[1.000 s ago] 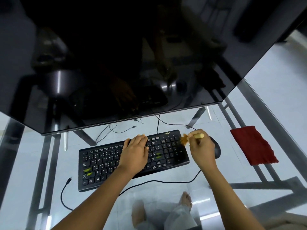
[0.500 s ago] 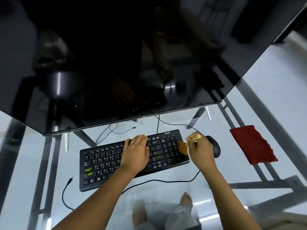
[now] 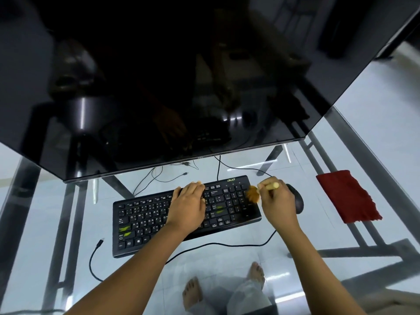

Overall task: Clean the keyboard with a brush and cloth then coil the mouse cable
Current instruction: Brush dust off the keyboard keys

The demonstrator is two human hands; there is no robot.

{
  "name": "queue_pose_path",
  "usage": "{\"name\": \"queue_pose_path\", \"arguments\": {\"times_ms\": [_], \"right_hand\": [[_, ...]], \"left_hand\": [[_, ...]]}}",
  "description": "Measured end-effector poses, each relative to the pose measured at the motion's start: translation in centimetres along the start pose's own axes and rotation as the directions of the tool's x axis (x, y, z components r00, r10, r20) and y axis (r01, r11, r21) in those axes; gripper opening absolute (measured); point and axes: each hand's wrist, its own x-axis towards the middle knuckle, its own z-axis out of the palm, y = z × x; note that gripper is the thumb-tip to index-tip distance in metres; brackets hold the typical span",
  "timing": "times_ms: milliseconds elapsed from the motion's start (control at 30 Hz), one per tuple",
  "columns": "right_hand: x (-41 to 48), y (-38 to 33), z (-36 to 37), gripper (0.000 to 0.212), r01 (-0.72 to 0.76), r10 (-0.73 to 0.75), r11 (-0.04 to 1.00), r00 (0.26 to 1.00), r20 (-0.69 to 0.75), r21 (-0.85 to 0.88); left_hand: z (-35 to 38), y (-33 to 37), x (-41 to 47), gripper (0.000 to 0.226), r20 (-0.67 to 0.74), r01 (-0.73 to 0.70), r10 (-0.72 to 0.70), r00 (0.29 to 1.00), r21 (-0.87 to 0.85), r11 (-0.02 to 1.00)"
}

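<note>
A black keyboard [image 3: 145, 221] lies on the glass table, with green smears on a few keys. My left hand [image 3: 188, 205] rests flat on its middle keys, fingers together, pressing it down. My right hand [image 3: 276, 203] grips a small brush [image 3: 254, 193] with orange bristles and a pale wooden handle; the bristles touch the keyboard's right end near the number pad. A black mouse [image 3: 296, 200] sits just right of that hand, partly hidden by it. Its cable [image 3: 227, 244] runs along the front of the keyboard to a loose plug [image 3: 99, 243]. A red cloth [image 3: 347, 198] lies at the right.
A large dark monitor [image 3: 159, 87] overhangs the back of the glass table [image 3: 68, 223]. Thin cables [image 3: 156, 176] trail behind the keyboard. Metal frame bars [image 3: 354, 251] show under the glass. My bare feet are visible through it.
The brush has swept over the keyboard's right end, dipping toward the keys and back to the upper right. My left hand has stayed on the keys.
</note>
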Motion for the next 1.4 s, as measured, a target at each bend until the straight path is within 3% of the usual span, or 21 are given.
{"name": "queue_pose_path", "arguments": {"times_ms": [67, 133, 167, 200, 267, 333, 400, 500, 533, 633, 733, 767, 833, 900, 967, 1033, 1133, 1167, 1233, 1300, 1400], "right_hand": [[0.1, -0.2, 0.1, 0.015, -0.007, -0.008, 0.994, 0.991, 0.131, 0.110], [-0.2, -0.6, 0.5, 0.018, 0.002, -0.002, 1.000, 0.945, 0.327, 0.000], [0.0, -0.3, 0.7, 0.017, 0.033, -0.006, 0.996, 0.953, 0.304, -0.084], [0.2, -0.3, 0.7, 0.015, 0.058, -0.036, 0.990, 0.985, 0.170, -0.129], [0.3, -0.4, 0.5, 0.013, 0.094, -0.095, 0.994, 0.995, -0.018, -0.047], [0.5, -0.5, 0.7, 0.015, 0.057, -0.067, 0.994, 0.991, 0.119, 0.089], [-0.2, -0.8, 0.8, 0.019, 0.032, -0.041, 0.999, 0.972, 0.230, 0.044], [0.2, -0.5, 0.9, 0.036, 0.065, -0.063, 0.997, 0.997, -0.051, 0.033], [0.2, -0.3, 1.0, 0.032, 0.078, -0.074, 0.995, 0.995, -0.062, 0.057], [-0.2, -0.5, 2.2, 0.015, 0.043, -0.054, 0.993, 0.993, 0.106, 0.109], [0.1, -1.3, 2.8, 0.013, 0.064, -0.057, 0.993, 0.995, -0.076, 0.094], [0.1, -1.6, 2.9, 0.012, 0.080, -0.073, 0.991, 0.995, -0.067, 0.105], [-0.1, -2.3, 3.7, 0.009, 0.126, -0.145, 0.981, 0.981, 0.128, 0.149], [-0.5, -3.1, 4.6, 0.011, 0.198, -0.213, 0.977, 0.940, 0.265, 0.082], [-0.4, -3.7, 5.0, 0.018, 0.233, -0.236, 0.972, 0.960, 0.150, 0.033], [-0.5, -4.2, 5.1, 0.021, 0.256, -0.260, 0.965, 0.958, 0.119, 0.050], [-1.2, -4.5, 6.1, 0.014, 0.364, -0.338, 0.931, 0.857, 0.390, 0.007], [-1.5, -4.4, 6.5, 0.011, 0.358, -0.319, 0.934, 0.852, 0.416, -0.018], [-1.6, -4.2, 7.0, 0.009, 0.325, -0.301, 0.944, 0.919, 0.255, -0.057], [-2.0, -4.1, 6.6, 0.011, 0.331, -0.315, 0.943, 0.919, 0.238, -0.026], [-3.4, -3.7, 7.2, 0.011, 0.423, -0.369, 0.906, 0.809, 0.459, -0.018]], "left_hand": [[-0.1, -0.1, -0.1, 0.045, 0.006, -0.006, 0.007, 1.000, -0.012, 1.000], [-0.1, -0.2, -0.3, 0.046, 0.011, -0.010, 0.010, 1.000, -0.013, 1.000], [-0.1, -0.3, -0.3, 0.047, 0.012, -0.011, 0.012, 1.000, -0.015, 1.000], [-0.1, -0.3, -0.3, 0.047, 0.015, -0.012, 0.013, 1.000, -0.021, 1.000], [-0.2, -0.3, -0.3, 0.049, 0.020, -0.016, 0.017, 1.000, -0.029, 0.999], [-0.3, -0.4, -0.4, 0.050, 0.036, -0.021, 0.022, 0.999, -0.029, 0.999], [-0.3, -0.4, -0.4, 0.050, 0.043, -0.017, 0.018, 0.999, -0.034, 0.999], [-0.4, -0.3, -0.4, 0.050, 0.051, -0.013, 0.016, 0.999, -0.047, 0.999], [-0.4, -0.3, -0.4, 0.050, 0.048, -0.015, 0.018, 0.999, -0.051, 0.999], [-0.4, -0.6, -0.5, 0.050, 0.054, -0.027, 0.030, 0.998, -0.048, 0.998], [-0.9, -0.7, -0.4, 0.053, 0.108, -0.053, 0.055, 0.993, -0.020, 0.998], [-1.1, -0.7, -0.3, 0.054, 0.131, -0.065, 0.064, 0.989, 0.003, 0.998], [-1.5, -1.2, -0.4, 0.060, 0.157, -0.067, 0.056, 0.986, 0.066, 0.996], [-1.9, -1.9, -0.8, 0.067, 0.168, -0.038, 0.019, 0.986, 0.108, 0.993], [-2.3, -2.6, -1.4, 0.069, 0.175, -0.012, -0.009, 0.985, 0.118, 0.993], [-2.7, -3.6, -2.2, 0.066, 0.141, 0.013, -0.029, 0.990, 0.110, 0.994], [-3.0, -5.4, -3.4, 0.061, 0.037, 0.072, -0.076, 0.996, 0.087, 0.994], [-3.1, -6.0, -3.8, 0.060, -0.001, 0.096, -0.096, 0.995, 0.075, 0.993], [-3.4, -7.0, -4.7, 0.057, -0.071, 0.134, -0.131, 0.989, 0.044, 0.990], [-3.6, -8.0, -5.5, 0.055, -0.141, 0.169, -0.165, 0.976, 0.020, 0.985], [-3.6, -9.8, -7.1, 0.057, -0.224, 0.232, -0.232, 0.947, -0.025, 0.972]]}}
